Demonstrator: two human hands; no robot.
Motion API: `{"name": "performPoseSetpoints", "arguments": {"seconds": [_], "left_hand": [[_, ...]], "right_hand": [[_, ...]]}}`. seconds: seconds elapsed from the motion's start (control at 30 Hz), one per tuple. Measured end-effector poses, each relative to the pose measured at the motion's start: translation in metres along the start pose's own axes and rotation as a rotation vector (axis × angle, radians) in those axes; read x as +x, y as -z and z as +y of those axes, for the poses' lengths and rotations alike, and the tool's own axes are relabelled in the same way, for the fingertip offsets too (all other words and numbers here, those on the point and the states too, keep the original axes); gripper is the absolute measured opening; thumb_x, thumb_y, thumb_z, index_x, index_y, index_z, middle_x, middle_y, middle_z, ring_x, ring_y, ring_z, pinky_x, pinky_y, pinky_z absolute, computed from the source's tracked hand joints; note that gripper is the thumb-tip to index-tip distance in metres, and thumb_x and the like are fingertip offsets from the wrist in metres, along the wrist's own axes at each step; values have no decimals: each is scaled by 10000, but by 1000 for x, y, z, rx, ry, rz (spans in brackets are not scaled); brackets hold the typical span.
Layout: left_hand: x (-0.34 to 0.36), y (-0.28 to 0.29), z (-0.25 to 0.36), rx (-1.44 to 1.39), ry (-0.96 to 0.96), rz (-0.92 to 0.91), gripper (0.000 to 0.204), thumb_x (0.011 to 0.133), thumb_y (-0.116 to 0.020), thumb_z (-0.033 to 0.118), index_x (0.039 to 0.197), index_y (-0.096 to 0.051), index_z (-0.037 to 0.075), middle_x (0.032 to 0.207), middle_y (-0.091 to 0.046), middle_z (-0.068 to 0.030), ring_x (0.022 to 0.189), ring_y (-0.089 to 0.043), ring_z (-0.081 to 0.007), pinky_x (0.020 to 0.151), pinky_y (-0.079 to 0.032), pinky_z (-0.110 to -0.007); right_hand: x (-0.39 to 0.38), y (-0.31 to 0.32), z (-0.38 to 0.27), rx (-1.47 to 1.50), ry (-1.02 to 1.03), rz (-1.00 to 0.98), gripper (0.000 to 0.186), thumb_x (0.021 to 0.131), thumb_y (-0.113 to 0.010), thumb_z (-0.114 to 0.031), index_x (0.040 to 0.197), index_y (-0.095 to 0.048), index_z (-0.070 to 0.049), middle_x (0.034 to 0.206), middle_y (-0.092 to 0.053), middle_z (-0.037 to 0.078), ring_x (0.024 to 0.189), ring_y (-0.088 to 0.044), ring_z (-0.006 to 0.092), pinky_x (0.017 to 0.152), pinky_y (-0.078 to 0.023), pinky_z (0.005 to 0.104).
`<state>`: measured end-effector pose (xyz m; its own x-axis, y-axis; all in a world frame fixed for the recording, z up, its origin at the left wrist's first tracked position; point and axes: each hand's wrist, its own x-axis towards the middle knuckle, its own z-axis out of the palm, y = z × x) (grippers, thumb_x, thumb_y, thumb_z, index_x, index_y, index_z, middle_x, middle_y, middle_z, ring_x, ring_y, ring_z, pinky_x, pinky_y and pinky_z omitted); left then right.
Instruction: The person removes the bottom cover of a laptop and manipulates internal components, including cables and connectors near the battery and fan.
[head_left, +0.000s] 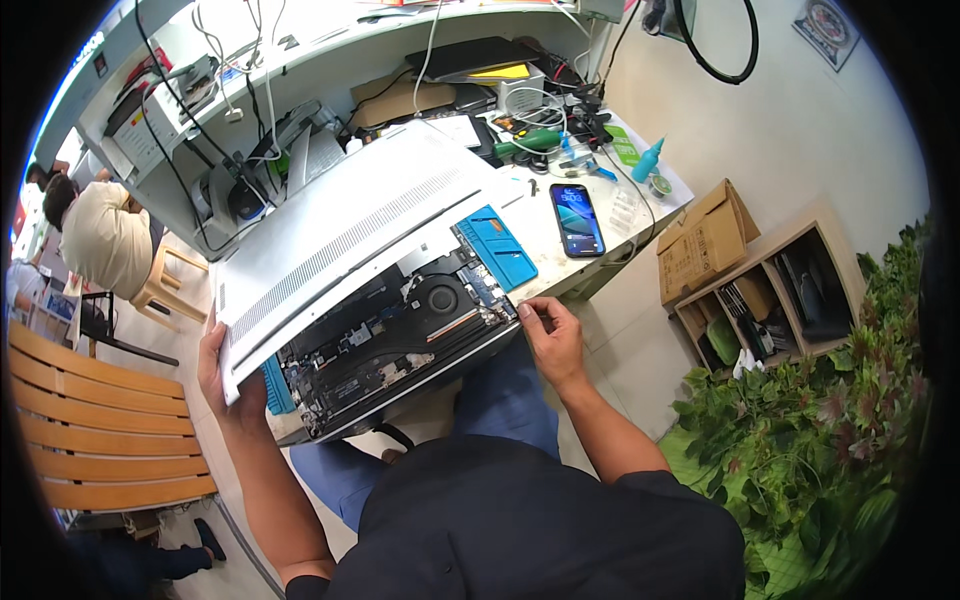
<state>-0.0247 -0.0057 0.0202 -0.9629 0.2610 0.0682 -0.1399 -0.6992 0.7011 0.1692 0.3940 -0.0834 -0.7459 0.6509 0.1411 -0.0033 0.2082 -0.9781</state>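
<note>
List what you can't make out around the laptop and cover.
All in the head view:
Left hand: some fingers hidden behind the cover.
Laptop: its far-left insides lie under the cover.
Blue mat: its extent, hidden by laptop and cover.
Laptop connectors: too small to tell seated or loose.

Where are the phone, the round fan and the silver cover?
Phone (578, 220): head view, the middle of its lit screen.
Round fan (440, 298): head view, its hub, inside the opened laptop (385, 345).
Silver cover (345, 222): head view, its broad flat face.
</note>
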Motion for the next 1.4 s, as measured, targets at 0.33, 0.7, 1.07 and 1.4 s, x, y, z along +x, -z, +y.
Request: {"name": "performPoseSetpoints", "arguments": {"seconds": [0.33, 0.7, 1.07, 1.4], "left_hand": [[-27, -72, -24, 501, -211, -122, 757, 1040, -548, 151, 1681, -234, -102, 1532, -533, -298, 1364, -638, -332, 1149, -533, -416], [-39, -127, -110, 422, -207, -190, 823, 1116, -574, 68, 1725, -31, -37, 1400, -661, -267, 1279, -690, -265, 1131, -526, -395], [-27, -148, -121, 476, -67, -248, 906, 1126, -588, 73, 1745, 73, 53, 1333, -716, -243, 1122, -769, -258, 911, -666, -385], [-46, -90, -79, 515, -54, -105, 810, 1145, -545, 143, 1765, -23, 127, 1387, -686, -272, 1121, -780, -311, 854, -688, -400]], "right_hand": [[3, 1, -36, 731, -2, -132, 367, 1122, -624, -200, 1367, -599, 72, 1198, -717, 181, 981, -722, 225, 900, -613, 366], [9, -36, -96, 1064, -119, -284, 549, 1130, -624, -200, 1540, -298, -39, 1307, -699, 246, 1113, -774, 332, 841, -713, 469], [60, -33, -101, 971, -17, -122, 493, 1056, -678, -27, 1477, -421, -44, 1247, -723, 153, 1040, -776, 254, 699, -727, 410], [189, 29, -79, 737, 104, 79, 522, 1015, -638, 36, 1472, -387, 10, 1270, -687, 202, 995, -782, 292, 723, -730, 437]]}}
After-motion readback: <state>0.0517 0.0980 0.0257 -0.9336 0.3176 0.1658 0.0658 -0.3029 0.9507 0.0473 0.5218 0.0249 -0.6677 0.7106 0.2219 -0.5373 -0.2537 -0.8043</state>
